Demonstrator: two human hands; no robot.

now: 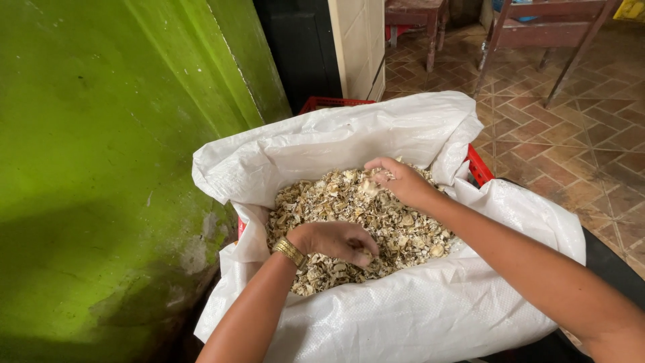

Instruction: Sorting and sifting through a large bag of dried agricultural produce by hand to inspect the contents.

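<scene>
We had both hands in dried chips (403,235): left hand (336,240) pinched some, right hand (398,179) cupped more. Light, brittle; we'd scoop loosely.

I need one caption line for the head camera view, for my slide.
Both hands, left hand and right hand, dig into pale dried pieces filling a white woven sack inside a red crate.

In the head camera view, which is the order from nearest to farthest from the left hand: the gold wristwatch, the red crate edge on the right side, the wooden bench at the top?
Measured from the left hand:
1. Gold wristwatch, on that hand's own wrist.
2. Red crate edge, right of the white sack, past the right hand.
3. Wooden bench, far across the tiled floor, top right.
</scene>
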